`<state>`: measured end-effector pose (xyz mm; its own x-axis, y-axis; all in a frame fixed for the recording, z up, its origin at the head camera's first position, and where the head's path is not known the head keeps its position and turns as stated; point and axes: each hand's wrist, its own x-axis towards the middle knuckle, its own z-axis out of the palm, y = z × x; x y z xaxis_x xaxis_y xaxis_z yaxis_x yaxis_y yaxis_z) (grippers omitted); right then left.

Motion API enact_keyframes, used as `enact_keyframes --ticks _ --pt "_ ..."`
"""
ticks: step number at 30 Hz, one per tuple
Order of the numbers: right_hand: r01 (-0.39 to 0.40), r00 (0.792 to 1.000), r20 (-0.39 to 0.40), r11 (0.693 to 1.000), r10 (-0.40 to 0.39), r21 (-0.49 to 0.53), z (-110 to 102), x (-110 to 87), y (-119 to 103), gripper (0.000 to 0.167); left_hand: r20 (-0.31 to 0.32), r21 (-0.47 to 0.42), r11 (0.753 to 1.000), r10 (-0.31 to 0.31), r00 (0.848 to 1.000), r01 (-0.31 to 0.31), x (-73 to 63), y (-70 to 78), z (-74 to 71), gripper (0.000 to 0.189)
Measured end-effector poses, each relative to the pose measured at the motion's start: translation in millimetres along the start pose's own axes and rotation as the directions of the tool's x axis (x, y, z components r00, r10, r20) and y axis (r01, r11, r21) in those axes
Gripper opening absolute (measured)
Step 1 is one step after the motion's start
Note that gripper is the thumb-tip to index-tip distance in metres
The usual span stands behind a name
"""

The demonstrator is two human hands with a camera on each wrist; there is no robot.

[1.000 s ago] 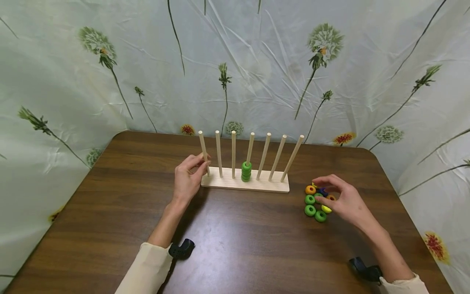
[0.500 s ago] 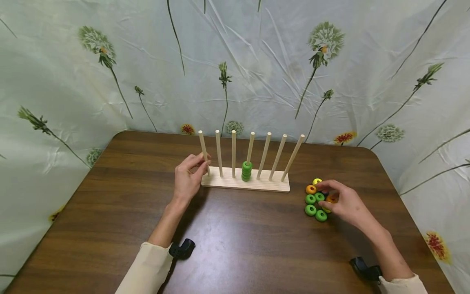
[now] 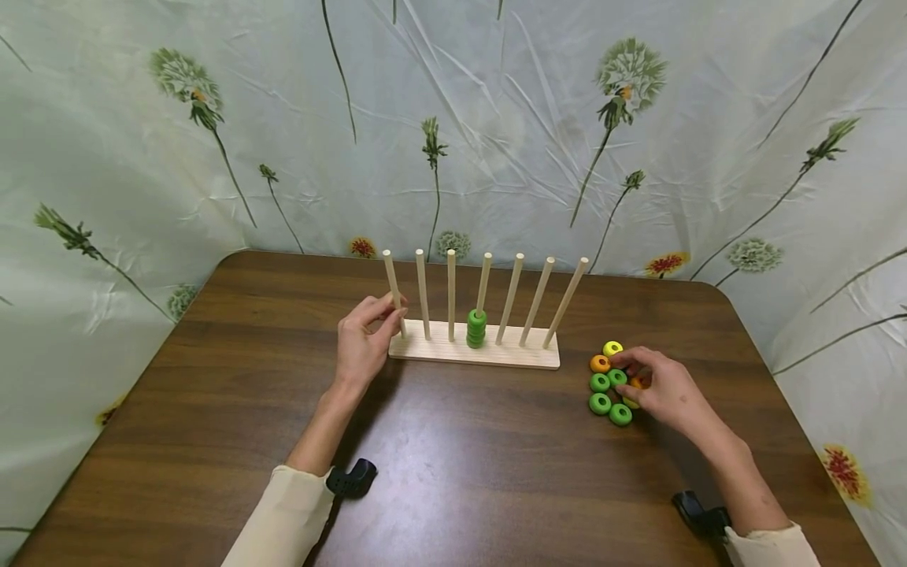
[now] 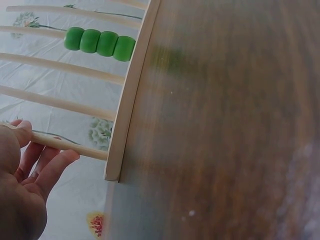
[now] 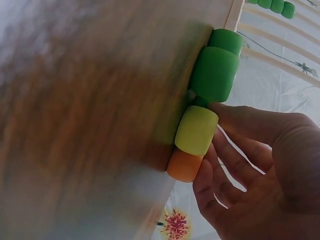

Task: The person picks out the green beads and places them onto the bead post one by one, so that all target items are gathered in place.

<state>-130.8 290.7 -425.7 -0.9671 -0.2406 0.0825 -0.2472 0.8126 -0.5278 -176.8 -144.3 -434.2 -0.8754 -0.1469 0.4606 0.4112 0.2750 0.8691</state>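
Note:
A pale wooden rack (image 3: 439, 354) with a row of upright pegs stands on the table. My left hand (image 3: 364, 339) pinches its leftmost peg (image 4: 87, 151) between thumb and fingers. On the middle peg sits a stack of several green beads (image 3: 476, 328). My right hand (image 3: 669, 387) is at a cluster of loose beads, its curved fingers and thumb spread over the far right ones. Its thumb lies beside a green bead (image 3: 617, 379); a yellow bead (image 5: 196, 130) and an orange bead (image 5: 184, 166) show by its fingers. Whether it grips one I cannot tell.
The cluster also holds a yellow bead (image 3: 612, 348), an orange bead (image 3: 600, 364) and more green beads (image 3: 600, 404), right of the rack. Behind the brown table (image 3: 460, 488) hangs a flowered curtain (image 3: 510, 126).
My right hand has shifted slightly among the beads, its thumb and forefinger drawing closer together. The far yellow bead has come out from under the fingers. My left hand stays on the peg.

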Motion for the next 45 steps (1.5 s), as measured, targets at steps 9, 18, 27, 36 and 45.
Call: enact_keyframes --ticks 9,18,27,36,45 --pt "0.016 0.999 -0.035 1.000 -0.016 0.007 -4.2 2.3 -1.7 0.038 -0.004 0.012 1.000 -0.001 1.000 0.001 -0.4 0.7 -1.0 0.014" --pt "0.045 0.989 -0.142 0.998 -0.039 0.040 -11.1 5.1 -6.1 0.043 0.001 0.013 1.000 0.003 1.000 -0.003 0.2 -1.0 0.9 0.015" --pt "0.083 0.974 -0.220 0.988 -0.052 0.132 -11.6 9.2 -16.9 0.042 -0.002 0.026 1.000 0.004 1.000 -0.004 -2.0 -1.7 -0.2 0.015" --pt "0.105 0.962 -0.270 0.972 -0.045 0.212 -18.2 21.3 -30.5 0.034 -0.003 0.024 1.000 0.005 1.000 -0.005 0.7 -1.6 -1.9 0.015" --pt "0.077 0.960 -0.279 0.962 -0.001 0.260 -19.4 29.2 -41.1 0.036 0.000 0.006 1.000 -0.011 1.000 0.011 -0.4 -0.8 -1.4 0.016"
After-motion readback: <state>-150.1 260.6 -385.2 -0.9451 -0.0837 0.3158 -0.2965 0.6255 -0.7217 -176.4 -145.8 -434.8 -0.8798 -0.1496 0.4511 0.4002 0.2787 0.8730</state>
